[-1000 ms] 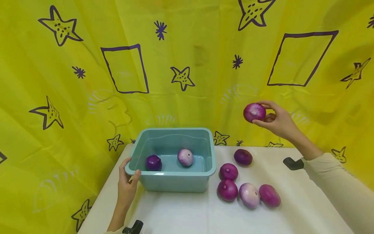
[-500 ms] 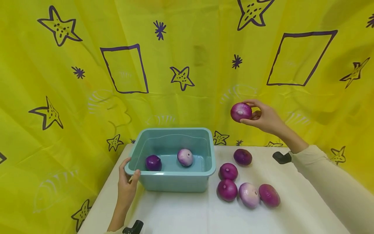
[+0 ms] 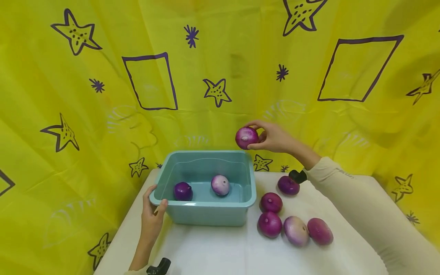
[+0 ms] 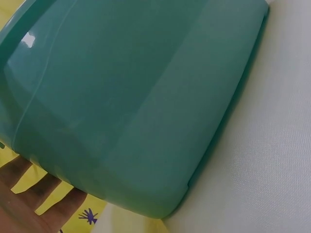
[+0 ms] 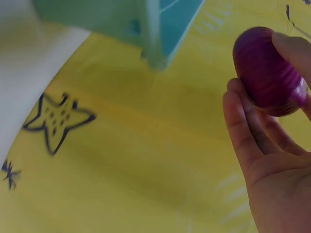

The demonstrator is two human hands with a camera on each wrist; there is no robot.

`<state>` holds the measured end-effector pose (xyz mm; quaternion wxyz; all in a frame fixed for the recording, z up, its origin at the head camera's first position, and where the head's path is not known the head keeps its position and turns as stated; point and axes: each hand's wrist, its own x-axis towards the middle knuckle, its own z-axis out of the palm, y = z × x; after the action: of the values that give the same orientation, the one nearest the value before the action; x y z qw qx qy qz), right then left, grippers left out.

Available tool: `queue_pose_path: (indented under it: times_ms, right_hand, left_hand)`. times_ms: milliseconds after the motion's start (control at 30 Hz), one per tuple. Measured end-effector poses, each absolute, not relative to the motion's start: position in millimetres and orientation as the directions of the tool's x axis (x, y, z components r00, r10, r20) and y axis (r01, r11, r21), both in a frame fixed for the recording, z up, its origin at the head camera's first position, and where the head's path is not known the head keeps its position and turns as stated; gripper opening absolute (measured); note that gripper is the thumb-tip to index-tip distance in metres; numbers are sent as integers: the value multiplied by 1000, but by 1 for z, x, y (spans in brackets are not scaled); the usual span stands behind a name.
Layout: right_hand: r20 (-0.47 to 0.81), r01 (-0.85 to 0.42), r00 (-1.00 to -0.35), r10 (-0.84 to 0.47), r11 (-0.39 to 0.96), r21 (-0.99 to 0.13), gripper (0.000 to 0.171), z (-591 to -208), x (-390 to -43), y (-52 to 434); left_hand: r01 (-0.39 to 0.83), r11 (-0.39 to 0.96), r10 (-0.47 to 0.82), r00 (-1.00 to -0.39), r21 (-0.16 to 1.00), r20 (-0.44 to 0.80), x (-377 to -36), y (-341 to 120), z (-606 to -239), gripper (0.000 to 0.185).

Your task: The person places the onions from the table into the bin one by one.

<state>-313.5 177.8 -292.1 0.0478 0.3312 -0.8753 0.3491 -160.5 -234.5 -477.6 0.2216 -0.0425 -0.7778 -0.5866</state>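
My right hand (image 3: 274, 138) pinches a red onion (image 3: 246, 138) in the air above the back right corner of a pale teal plastic bin (image 3: 209, 204). In the right wrist view the onion (image 5: 267, 70) sits between thumb and fingers, apart from the bin's rim (image 5: 153, 34). My left hand (image 3: 152, 221) holds the bin's front left corner, thumb at the front rim and fingers along the left side. Inside the bin lie a dark purple onion (image 3: 183, 191) and a pale purple-white onion (image 3: 220, 185). The left wrist view shows the fingers (image 4: 43, 187) against the bin's wall (image 4: 121, 97).
Right of the bin, several onions lie on the white table (image 3: 213, 248): a dark one (image 3: 288, 185) at the back, two magenta ones (image 3: 269, 224), a pale one (image 3: 296, 231) and a pinkish one (image 3: 320, 231). A yellow patterned curtain (image 3: 240, 57) hangs behind.
My right hand has carried the red onion leftward, from over the table's right side to the bin's back right corner. The left hand and the bin have stayed in place.
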Motion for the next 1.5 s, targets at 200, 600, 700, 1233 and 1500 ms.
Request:
queue_pose_path:
  times_ms: [200,600,700,1233,1500]
  right_hand:
    - [254,-625,-743,-619,506,-594,62,-296,-318,137]
    - [194,-675,-669,-718,477,-562,62,-312,-322,71]
    - [178,-691,-651,-738,480,-541,61,-318,-322,59]
    - [77,-681,-625,-777,494,-541,58,-343,-319,35]
    - [46,-642,-643,-765,504,-578,74,-346,-320,32]
  left_hand:
    - [309,291,-202,-905,906,373,-160,-234,-479,61]
    - [307,273,-210,-906,912,368,-160,-233,-479,61]
    - [300,282,-217,-905,911,365,-159,-233,-478,60]
    - [290,302,-222,-905,908,363,-159,-231,-477,60]
    - [299,320,-227,-897,899,379,-160,-232,-479,61]
